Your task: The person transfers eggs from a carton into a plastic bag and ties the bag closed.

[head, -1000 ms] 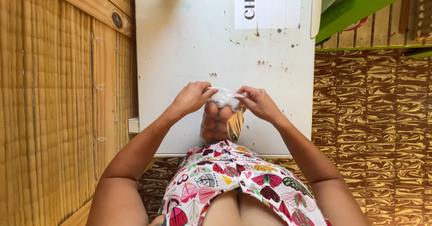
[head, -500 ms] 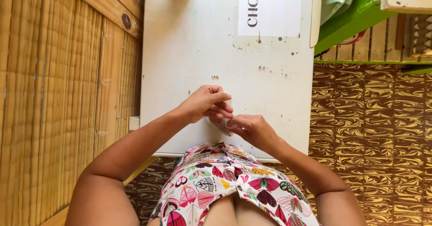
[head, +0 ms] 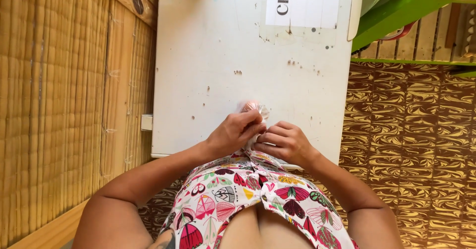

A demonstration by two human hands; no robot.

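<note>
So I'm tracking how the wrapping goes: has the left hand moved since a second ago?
Yes. The left hand has come nearer the table's near edge, closing against the right hand over the small clear-wrapped bundle.

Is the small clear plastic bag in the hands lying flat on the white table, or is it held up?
Held up, bunched. Both the left hand and right hand pinch the clear plastic bag above the white table. Its contents look orange; open or closed, cannot tell.
</note>
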